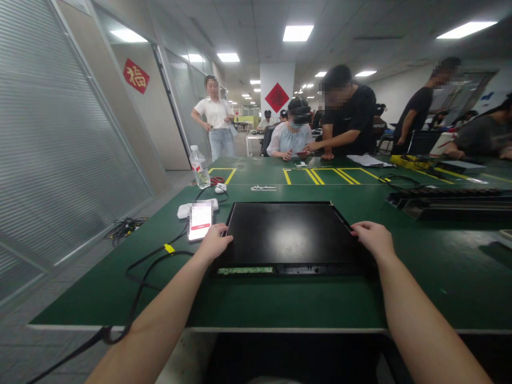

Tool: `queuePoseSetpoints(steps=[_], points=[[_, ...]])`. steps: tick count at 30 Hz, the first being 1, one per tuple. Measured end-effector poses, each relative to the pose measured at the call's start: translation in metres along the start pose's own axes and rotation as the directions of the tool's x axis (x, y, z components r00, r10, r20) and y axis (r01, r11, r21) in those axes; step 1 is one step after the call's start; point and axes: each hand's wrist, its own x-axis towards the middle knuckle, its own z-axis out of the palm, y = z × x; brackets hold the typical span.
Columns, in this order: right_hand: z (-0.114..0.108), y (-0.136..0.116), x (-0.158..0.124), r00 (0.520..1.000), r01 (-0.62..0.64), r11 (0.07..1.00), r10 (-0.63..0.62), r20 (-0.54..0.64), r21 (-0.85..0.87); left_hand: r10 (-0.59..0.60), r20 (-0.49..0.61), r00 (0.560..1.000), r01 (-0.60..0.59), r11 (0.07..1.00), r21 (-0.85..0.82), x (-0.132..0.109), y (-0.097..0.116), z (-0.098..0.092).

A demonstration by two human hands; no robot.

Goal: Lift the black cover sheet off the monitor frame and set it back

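A black flat display panel (pixel 292 234) lies face up on the green table (pixel 288 309) in front of me. Along its near edge runs a narrow strip with a green circuit board (pixel 245 270). My left hand (pixel 215 241) grips the panel's left edge, fingers and thumb closed on it. At the right edge, my right hand (pixel 374 239) pinches the frame in the same way. Left of the panel, close to my left hand, a lit phone (pixel 200 221) rests against a white object (pixel 184 211).
A water bottle (pixel 200 168) stands at the back left, near red-handled scissors (pixel 217 180). A black cable (pixel 140 282) hangs over the left table edge. Long black bars (pixel 452 204) lie at right. Across the table, a seated person (pixel 290 136) and a standing person (pixel 348 106) work together.
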Motion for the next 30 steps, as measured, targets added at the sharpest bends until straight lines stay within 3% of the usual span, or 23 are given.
queuePoseSetpoints(steps=[3, 18, 30], points=[[-0.0017, -0.0025, -0.0022, 1.000, -0.009, 1.000, 0.009, 0.012, 0.007, -0.042, -0.019, 0.999, 0.043, 0.997, 0.058, 0.0021, -0.0030, 0.0019], [0.0008, 0.0005, -0.0005, 1.000, -0.021, 0.997, 0.020, 0.017, 0.069, -0.029, 0.007, 1.000, 0.027, 0.982, 0.189, 0.0025, -0.0015, 0.0036], [0.0024, 0.0021, 0.0005, 1.000, 0.021, 1.000, -0.021, -0.011, 0.019, 0.100, -0.013, 0.995, -0.093, 0.964, 0.249, -0.0036, -0.0002, 0.0065]])
